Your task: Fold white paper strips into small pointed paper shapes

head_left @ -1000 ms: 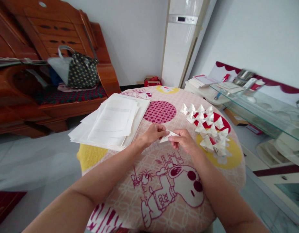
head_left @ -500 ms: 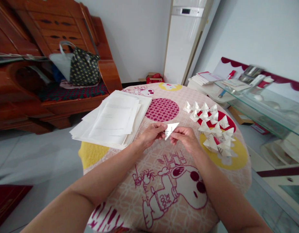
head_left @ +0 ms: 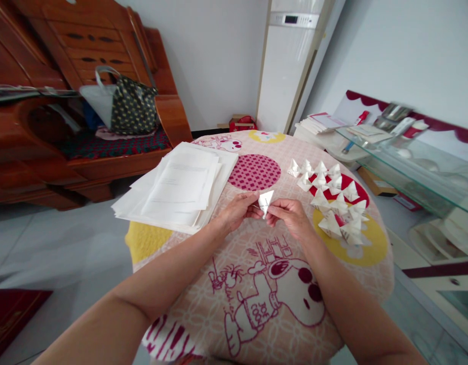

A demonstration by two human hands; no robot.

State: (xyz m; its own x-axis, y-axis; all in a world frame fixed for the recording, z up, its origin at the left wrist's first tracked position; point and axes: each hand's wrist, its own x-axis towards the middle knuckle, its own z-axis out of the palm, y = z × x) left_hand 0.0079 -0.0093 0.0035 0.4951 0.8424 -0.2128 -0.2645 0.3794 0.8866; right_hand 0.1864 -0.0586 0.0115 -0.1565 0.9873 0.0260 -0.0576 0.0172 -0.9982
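Note:
Between my hands, above the middle of the round table [head_left: 219, 248], is a small piece of folded paper [head_left: 265, 201], white with printed marks and pointed at its corners. My left hand [head_left: 241, 210] pinches its left edge, thumb on top. The fingers of my right hand [head_left: 289, 215] close on its lower right side. To the right stand several folded paper boats [head_left: 335, 184], set in rows on the patterned cloth. A stack of loose paper sheets [head_left: 181, 185] lies left of my hands.
A wooden bench [head_left: 123, 154] with a patterned bag [head_left: 133, 106] stands at the left. On the right, a glass shelf [head_left: 416, 170] holding metal containers reaches close to the table. Behind the table rises a tall white air conditioner [head_left: 283, 71].
The folded paper has turned between my fingers. Its upper right point, which stretched over my right hand, now stands more upright and the piece looks narrower. Both hands stay nearly in place.

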